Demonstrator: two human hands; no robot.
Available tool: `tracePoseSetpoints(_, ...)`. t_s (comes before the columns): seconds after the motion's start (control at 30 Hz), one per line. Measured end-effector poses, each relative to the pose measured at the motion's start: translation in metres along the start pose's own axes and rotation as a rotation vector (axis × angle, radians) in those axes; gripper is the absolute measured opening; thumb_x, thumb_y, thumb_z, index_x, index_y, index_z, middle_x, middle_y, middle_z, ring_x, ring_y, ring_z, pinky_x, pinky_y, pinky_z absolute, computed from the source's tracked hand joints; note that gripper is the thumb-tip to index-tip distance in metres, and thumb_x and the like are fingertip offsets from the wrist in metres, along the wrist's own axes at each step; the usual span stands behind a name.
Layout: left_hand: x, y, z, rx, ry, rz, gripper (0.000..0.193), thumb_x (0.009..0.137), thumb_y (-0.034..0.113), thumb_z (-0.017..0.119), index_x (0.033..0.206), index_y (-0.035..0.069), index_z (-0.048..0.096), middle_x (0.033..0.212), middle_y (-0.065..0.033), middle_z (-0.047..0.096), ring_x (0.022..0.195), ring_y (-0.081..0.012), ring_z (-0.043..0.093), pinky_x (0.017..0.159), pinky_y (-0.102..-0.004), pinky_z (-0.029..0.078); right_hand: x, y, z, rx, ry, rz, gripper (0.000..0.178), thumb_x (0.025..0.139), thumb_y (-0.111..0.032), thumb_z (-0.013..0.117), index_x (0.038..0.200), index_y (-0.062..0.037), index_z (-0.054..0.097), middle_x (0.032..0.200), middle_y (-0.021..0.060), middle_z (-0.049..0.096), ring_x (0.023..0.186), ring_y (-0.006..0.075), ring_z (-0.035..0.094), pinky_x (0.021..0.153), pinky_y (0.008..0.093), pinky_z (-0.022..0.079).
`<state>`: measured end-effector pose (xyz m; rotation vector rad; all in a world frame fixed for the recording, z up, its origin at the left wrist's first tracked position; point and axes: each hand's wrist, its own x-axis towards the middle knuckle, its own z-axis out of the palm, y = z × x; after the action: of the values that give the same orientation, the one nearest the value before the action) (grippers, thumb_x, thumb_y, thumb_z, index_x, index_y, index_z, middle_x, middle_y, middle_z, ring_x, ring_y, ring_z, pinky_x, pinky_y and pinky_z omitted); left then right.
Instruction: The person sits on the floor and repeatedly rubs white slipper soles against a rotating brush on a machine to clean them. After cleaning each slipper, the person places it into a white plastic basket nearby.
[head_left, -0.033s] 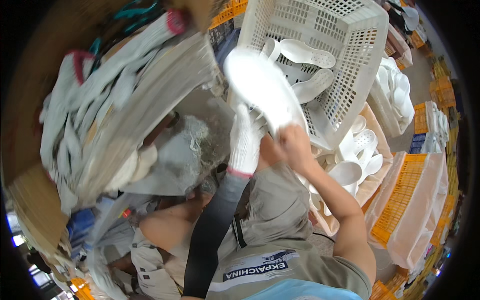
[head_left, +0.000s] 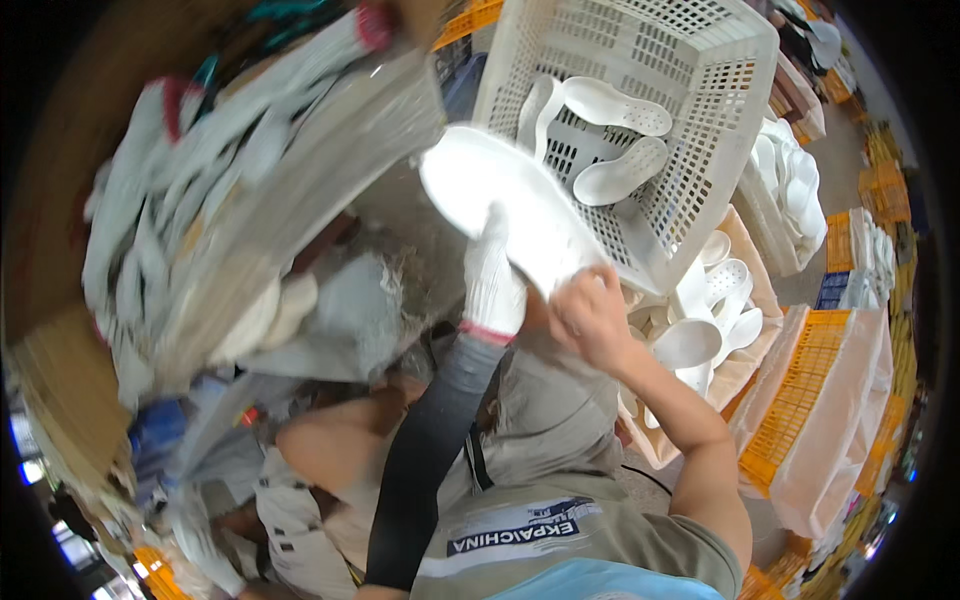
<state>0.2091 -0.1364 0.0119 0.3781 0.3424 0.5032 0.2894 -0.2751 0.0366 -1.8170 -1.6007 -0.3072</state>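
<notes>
A large white shoe insole (head_left: 530, 205) is tilted in front of me, its broad end pointing up and left. My left hand (head_left: 493, 285), in a white knit glove with a red cuff, grips its near edge, thumb lying on the upper face and the other fingers hidden underneath. At the insole's lower narrow end is my bare right hand (head_left: 592, 318), its fingers curled closed against the edge; whatever they pinch is hidden. Just beyond, a white slatted plastic basket (head_left: 715, 150) holds several more white insoles (head_left: 620, 172).
At my right stands a lined crate (head_left: 765, 375) filled with white insoles. Beside it are orange crates (head_left: 805, 390) with pale liners. On my left, white gloves (head_left: 150, 240) with red cuffs lie by a cardboard box (head_left: 65, 400) and plastic sheeting (head_left: 320, 190).
The insole has shifted slightly left and turned, uncovering more of an insole in the basket. My left thumb now shows on its face. My right hand has moved slightly down.
</notes>
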Motion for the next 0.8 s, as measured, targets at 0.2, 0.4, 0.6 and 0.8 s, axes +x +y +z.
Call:
tracePoseSetpoints(0.2,-0.083,0.035,-0.062,-0.105,0.125,0.233,0.044,0.107,0.025,0.054,0.144,0.002,0.051,0.132,-0.0097,0.062,0.117,-0.0229,0.062,0.104,-0.0392,0.051,-0.014,-0.094,-0.023,0.153,-0.118,0.286,0.071,0.075,-0.004,0.073,0.141,-0.0024,0.049,0.123,0.0227,0.065,0.104,0.041,0.064,0.107,0.0489,0.04)
tracePoseSetpoints(0.4,-0.01,0.121,-0.151,-0.118,0.039,0.319,0.051,0.106,0.041,0.054,0.14,0.003,0.057,0.126,-0.0094,0.066,0.112,-0.0266,0.064,0.092,-0.0416,0.053,0.064,-0.097,0.1,0.615,0.08,0.565,0.071,0.083,-0.011,0.064,0.147,0.0069,0.036,0.117,0.0375,0.064,0.111,0.0494,0.065,0.096,0.0474,0.051)
tracePoseSetpoints(0.6,0.0,0.182,-0.206,0.735,0.363,0.451,0.053,0.104,0.044,0.057,0.136,0.002,0.06,0.119,-0.009,0.068,0.106,-0.0251,0.065,0.087,-0.0407,0.053,0.114,-0.113,0.156,0.578,0.008,0.71,0.07,0.079,-0.016,0.07,0.137,0.0138,0.046,0.101,0.0362,0.069,0.102,0.0464,0.07,0.091,0.0488,0.054)
tracePoseSetpoints(0.8,-0.07,0.209,-0.176,2.074,0.805,0.099,0.055,0.102,0.046,0.06,0.133,0.002,0.063,0.113,-0.0085,0.069,0.1,-0.0236,0.066,0.081,-0.0397,0.054,0.143,-0.094,0.18,0.663,-0.2,0.805,0.047,0.081,-0.021,0.068,0.113,0.0131,0.064,0.092,0.025,0.072,0.077,0.0319,0.074,0.065,0.0389,0.057)
